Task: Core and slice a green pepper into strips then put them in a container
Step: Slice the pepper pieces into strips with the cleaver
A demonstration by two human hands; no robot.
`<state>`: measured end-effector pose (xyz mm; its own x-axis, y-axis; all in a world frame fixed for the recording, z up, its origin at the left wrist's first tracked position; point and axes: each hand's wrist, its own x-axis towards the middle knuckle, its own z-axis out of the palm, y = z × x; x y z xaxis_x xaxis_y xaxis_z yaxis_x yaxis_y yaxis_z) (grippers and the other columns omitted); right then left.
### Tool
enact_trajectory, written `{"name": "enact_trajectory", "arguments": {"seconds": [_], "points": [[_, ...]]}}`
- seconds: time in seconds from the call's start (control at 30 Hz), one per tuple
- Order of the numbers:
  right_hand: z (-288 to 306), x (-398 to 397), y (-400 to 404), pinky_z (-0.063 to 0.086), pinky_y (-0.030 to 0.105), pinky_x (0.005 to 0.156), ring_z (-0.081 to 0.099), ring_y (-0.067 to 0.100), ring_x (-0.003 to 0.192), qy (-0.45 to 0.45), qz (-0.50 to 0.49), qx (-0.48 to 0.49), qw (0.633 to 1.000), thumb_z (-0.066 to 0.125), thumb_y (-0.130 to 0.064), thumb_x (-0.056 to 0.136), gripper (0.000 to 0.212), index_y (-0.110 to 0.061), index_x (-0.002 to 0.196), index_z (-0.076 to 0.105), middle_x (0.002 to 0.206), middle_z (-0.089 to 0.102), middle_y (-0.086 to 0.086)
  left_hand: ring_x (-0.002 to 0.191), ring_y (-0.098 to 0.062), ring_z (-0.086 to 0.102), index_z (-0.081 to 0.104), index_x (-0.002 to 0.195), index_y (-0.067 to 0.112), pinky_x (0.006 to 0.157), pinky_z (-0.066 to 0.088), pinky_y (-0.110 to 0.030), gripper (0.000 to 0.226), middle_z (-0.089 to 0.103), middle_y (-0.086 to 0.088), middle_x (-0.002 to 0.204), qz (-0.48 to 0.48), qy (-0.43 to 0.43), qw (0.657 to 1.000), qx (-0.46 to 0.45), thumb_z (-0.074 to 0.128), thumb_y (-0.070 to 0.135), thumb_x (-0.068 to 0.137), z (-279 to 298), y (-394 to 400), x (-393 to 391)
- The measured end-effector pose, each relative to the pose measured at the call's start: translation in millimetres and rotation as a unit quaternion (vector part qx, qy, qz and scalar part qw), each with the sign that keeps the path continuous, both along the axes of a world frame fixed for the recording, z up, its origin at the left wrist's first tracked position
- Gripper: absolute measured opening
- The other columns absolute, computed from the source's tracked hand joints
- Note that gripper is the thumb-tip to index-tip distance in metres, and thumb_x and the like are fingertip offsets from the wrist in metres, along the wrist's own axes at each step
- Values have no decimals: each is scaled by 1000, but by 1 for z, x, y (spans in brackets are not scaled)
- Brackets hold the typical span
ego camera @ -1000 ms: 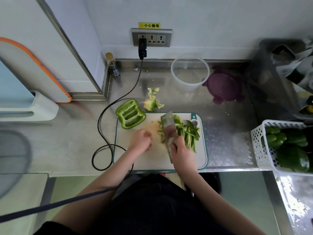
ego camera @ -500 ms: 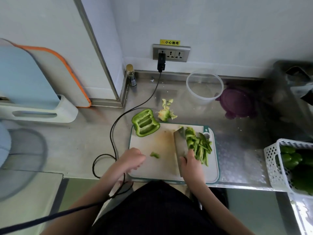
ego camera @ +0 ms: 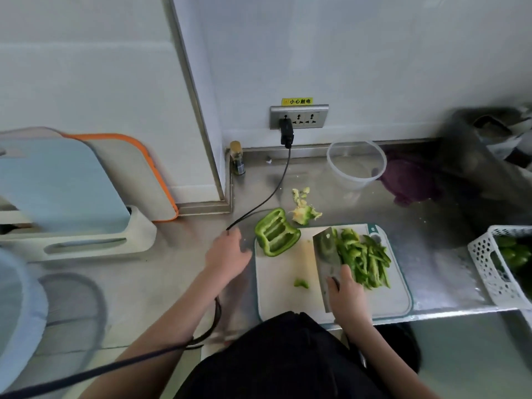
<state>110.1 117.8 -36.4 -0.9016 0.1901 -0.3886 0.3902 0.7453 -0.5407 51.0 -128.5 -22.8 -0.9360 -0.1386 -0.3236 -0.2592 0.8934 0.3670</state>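
A white cutting board (ego camera: 283,289) lies on the steel counter. A green pepper half (ego camera: 275,236) rests cut side up across its far left corner. A pile of green strips (ego camera: 363,257) covers the board's right side, and one small green scrap (ego camera: 301,283) lies near the middle. My right hand (ego camera: 345,295) grips a cleaver (ego camera: 326,251) whose blade stands against the left side of the strips. My left hand (ego camera: 227,251) hovers with relaxed fingers over the counter just left of the pepper half, holding nothing. A clear round container (ego camera: 356,165) stands at the back.
The pepper core (ego camera: 303,210) lies behind the board. A purple lid (ego camera: 410,182) sits right of the container. A black cable (ego camera: 267,197) runs from the wall socket across the counter. A white basket (ego camera: 489,263) with green peppers is at the right edge. A small bottle (ego camera: 237,158) stands in the corner.
My left hand left the board and moved left and forward, toward the pepper half. The cleaver pushed the strips to the right. The camera view tilted up and shifted left.
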Motion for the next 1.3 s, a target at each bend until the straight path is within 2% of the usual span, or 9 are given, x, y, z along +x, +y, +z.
{"name": "enact_trajectory", "arguments": {"seconds": [0.13,0.33,0.47,0.63,0.7,0.8,0.97,1.13,1.3], "points": [[7,4,-21,53,46,47,55,28,54,1,-53,-12,999,39,-17,99,8,-14,93,36,67,55,12,120,-29,44,37,133,8,97,41,-37,59,44,-13,131,-54,25,995,77,61,36,87,-5,23,-37],[18,5,-47,41,24,30,57,22,62,3,-135,-51,990,41,-24,98,9,-20,105,38,83,54,5,116,-26,51,45,126,10,86,44,-34,51,53,-9,125,-90,4,992,85,66,33,85,-20,39,-70],[21,11,-53,37,19,30,56,17,64,27,-190,-66,979,42,-26,98,10,-18,103,42,92,55,5,114,-28,55,49,124,10,91,46,-36,43,58,-10,123,-68,-32,991,110,64,23,86,-16,41,-69],[23,16,-57,36,19,29,56,17,61,36,-226,-68,971,46,-27,98,17,-12,101,39,88,57,7,117,-31,54,35,134,2,91,44,-35,55,54,-15,129,-25,-50,973,224,60,13,86,-11,49,-28],[22,16,-59,42,27,32,58,18,59,41,-216,-56,974,46,-27,98,16,-14,101,37,82,58,3,97,-26,63,42,110,9,73,49,-29,33,63,-7,105,-46,-15,972,230,62,14,84,-9,56,-10],[14,15,-60,52,38,48,58,18,56,38,-172,15,984,44,-28,99,12,-21,98,34,71,59,0,82,-21,65,38,98,14,54,41,-16,32,62,-1,90,-88,24,974,208,66,22,85,-10,69,7],[6,13,-57,53,41,59,60,25,68,12,-136,69,988,38,-31,100,15,-19,108,33,81,59,4,87,-22,65,32,108,14,52,44,-16,37,63,-7,103,-93,-37,974,206,61,17,86,-24,84,14],[5,8,-50,40,34,51,55,30,64,33,-139,80,987,37,-28,101,18,-14,111,33,74,53,4,71,-18,55,35,107,11,40,38,-13,32,54,2,86,-75,33,975,207,60,10,87,-5,93,11],[-9,0,-55,50,40,55,57,29,66,-32,-43,64,997,39,-27,100,13,-18,106,31,75,55,6,81,-27,62,40,106,10,57,42,-29,28,59,-5,89,-58,48,984,164,57,8,85,-3,93,1]]}}
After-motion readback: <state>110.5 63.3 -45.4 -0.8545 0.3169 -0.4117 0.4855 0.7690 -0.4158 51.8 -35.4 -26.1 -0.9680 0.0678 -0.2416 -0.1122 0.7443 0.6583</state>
